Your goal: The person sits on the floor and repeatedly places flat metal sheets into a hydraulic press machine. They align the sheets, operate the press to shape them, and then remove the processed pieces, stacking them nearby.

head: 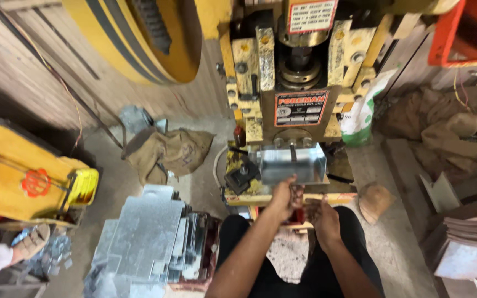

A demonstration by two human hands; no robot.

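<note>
We sit facing the large yellow power press (299,83) with its yellow flywheel (139,38) at upper left. To our left lies a stack of flat galvanised steel blanks (147,237); a brown burlap sack (164,152) rests on the floor beyond it. On the press bed sits the bent, shiny sheet-metal piece (293,164) — directly ahead of both hands, its long axis running left to right, its folded side walls standing up at either end. The left hand (287,197) is the nearer one — its fingers are closed on the piece's near edge. The right hand (322,216) hangs lower, just short of the piece, curled; we cannot tell whether it grips anything.
</note>
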